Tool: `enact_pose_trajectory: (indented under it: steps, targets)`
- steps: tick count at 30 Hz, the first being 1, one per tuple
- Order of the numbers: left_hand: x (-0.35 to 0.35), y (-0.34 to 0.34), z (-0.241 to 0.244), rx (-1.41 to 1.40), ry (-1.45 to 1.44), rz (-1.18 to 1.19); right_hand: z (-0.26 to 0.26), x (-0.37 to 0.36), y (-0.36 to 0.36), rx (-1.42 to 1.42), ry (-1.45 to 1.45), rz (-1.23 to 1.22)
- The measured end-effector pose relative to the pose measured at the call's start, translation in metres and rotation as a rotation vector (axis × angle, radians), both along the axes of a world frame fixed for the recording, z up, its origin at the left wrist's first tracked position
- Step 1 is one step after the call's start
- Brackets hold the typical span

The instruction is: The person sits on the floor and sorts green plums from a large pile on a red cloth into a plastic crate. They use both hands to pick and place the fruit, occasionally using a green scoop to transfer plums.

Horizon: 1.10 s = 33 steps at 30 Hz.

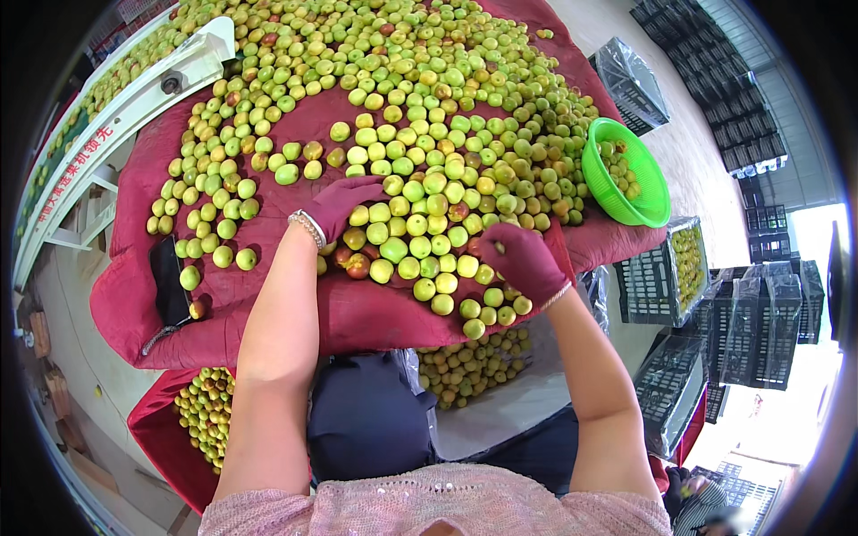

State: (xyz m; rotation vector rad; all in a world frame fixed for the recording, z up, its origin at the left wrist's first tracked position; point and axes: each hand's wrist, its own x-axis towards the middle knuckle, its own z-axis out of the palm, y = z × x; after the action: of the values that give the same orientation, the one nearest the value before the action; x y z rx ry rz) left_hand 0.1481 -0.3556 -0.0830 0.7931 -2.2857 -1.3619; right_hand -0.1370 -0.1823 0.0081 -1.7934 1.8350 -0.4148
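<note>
Both of my hands wear maroon gloves over a padded red cloth table [382,315] spread with green and yellow jujubes [419,224], some with brown patches. My left hand [345,204] lies with its fingers stretched out at the left edge of the near heap, touching fruit. Its thumb side is partly hidden. Brownish-red jujubes [357,265] sit just below it. My right hand [523,261] is curled at the heap's right side, by the front edge. A speck of green shows at its fingers; whether it grips a jujube is unclear.
A green plastic basket [627,174] holding jujubes tilts at the right edge. A plastic-lined crate [496,415] with fruit stands below the front edge, a red-lined bin [164,429] to its left. A white conveyor [127,94] borders the left. Black crates [757,321] are stacked right.
</note>
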Motion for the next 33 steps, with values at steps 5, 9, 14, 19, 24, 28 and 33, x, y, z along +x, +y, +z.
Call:
enact_pose_trajectory:
  steps: [5,9,14,19,24,28,33]
  targets:
    - [-0.019,0.008,0.022,0.477,0.066,0.147,-0.011,0.048,0.035,-0.203,0.392,0.344]
    - [0.0,0.004,0.004,-0.098,-0.012,-0.029,0.009,0.066,0.042,0.054,0.499,0.372]
    - [-0.037,0.031,0.047,0.464,-0.046,-0.146,0.009,0.032,0.054,0.243,0.205,0.427]
    - [-0.051,0.057,0.043,0.464,-0.008,-0.364,0.017,0.006,0.005,0.063,-0.255,-0.154]
    - [-0.063,0.066,0.06,0.218,0.034,-0.687,-0.009,-0.023,-0.067,-0.487,-0.015,-0.07]
    - [-0.02,0.023,0.064,0.234,0.181,0.191,-0.033,-0.023,-0.063,-0.307,0.403,0.08]
    - [0.094,-0.036,0.009,-0.514,-0.476,1.576,-0.009,-0.022,-0.059,0.018,0.019,0.281]
